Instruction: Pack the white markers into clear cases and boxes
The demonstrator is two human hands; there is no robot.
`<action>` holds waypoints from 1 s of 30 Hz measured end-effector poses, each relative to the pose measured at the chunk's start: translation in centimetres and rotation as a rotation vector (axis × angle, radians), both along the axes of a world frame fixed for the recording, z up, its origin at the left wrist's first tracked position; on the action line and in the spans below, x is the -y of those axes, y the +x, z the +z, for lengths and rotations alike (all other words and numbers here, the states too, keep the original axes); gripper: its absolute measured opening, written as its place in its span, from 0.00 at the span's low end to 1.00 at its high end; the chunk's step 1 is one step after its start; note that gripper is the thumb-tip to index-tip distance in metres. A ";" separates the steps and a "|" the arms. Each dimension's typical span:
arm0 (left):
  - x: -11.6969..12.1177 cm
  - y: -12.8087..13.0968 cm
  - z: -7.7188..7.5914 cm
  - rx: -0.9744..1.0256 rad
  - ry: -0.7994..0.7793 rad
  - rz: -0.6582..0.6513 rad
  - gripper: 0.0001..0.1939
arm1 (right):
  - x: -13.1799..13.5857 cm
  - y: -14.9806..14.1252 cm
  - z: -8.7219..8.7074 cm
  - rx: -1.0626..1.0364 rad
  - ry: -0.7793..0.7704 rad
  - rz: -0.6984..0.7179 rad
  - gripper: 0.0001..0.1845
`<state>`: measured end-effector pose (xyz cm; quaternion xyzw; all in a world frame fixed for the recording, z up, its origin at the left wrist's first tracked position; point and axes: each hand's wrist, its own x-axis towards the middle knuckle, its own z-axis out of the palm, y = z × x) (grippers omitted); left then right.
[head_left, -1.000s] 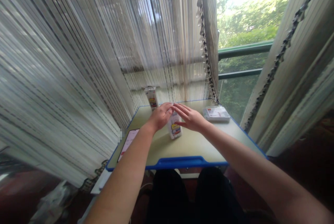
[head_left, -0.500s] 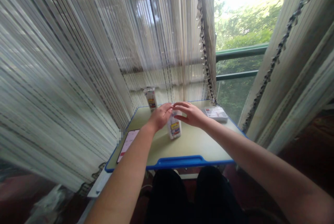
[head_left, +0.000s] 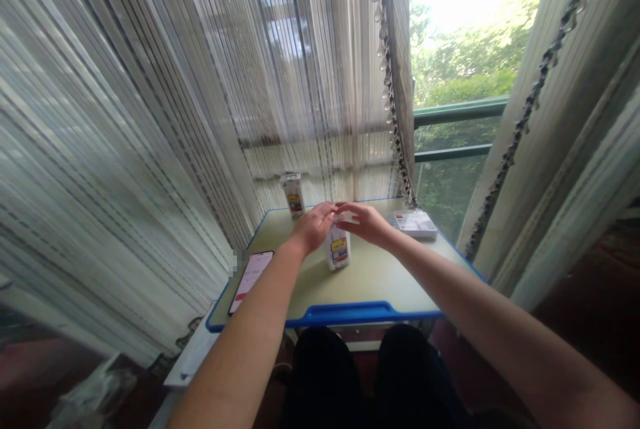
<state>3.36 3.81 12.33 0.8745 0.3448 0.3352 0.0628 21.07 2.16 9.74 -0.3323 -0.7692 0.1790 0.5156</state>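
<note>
A clear plastic pack [head_left: 339, 250] with whitish contents and a yellow and dark label stands upright on the desk in front of me. Around its top, from the left side, are the closed fingers of my left hand [head_left: 315, 227]. From the right, my right hand [head_left: 365, 222] bends over the same top edge, its fingertips meeting those of the left and its thumb at the pack's upper part. What exactly the fingertips pinch is hidden behind the hands. A similar upright pack [head_left: 294, 197] stands behind, near the back left edge.
The pale desk [head_left: 370, 289] has a blue rim. A phone [head_left: 251, 282] with a lit screen lies at its left side. Toward the back right rests a flat white, wrapped stack [head_left: 415, 223]. String curtains [head_left: 310, 102] hang close behind the desk.
Both hands remain at the pack's top, with the right thumb now closer to it. The whole view has shifted slightly; the pack stays on the desk.
</note>
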 end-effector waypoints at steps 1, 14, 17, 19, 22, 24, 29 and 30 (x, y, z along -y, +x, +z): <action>0.0 0.0 0.0 0.002 0.000 0.005 0.16 | 0.1 0.0 -0.2 0.003 0.013 -0.005 0.11; 0.3 0.2 0.1 0.042 0.001 -0.005 0.17 | 1.6 -1.8 -3.6 0.092 0.379 -0.357 0.16; 0.5 0.3 0.1 0.050 0.007 -0.014 0.17 | 1.3 -1.7 -4.2 0.129 0.402 -0.399 0.14; 0.5 0.3 0.1 0.052 -0.001 -0.004 0.17 | 1.1 -1.4 -4.5 0.171 0.407 -0.421 0.13; 0.5 0.3 0.1 0.057 -0.014 0.004 0.16 | 1.3 -1.1 -4.6 0.220 0.410 -0.415 0.11; 0.4 0.3 0.1 0.062 -0.007 -0.008 0.17 | 1.6 -1.1 -4.4 0.212 0.398 -0.395 0.11; 0.1 0.2 0.0 0.054 -0.024 -0.003 0.17 | 1.7 -1.3 -3.2 0.023 0.372 -0.281 0.06; 0.0 0.2 0.0 0.054 -0.036 -0.001 0.17 | 1.5 -1.3 -3.0 0.000 0.360 -0.243 0.05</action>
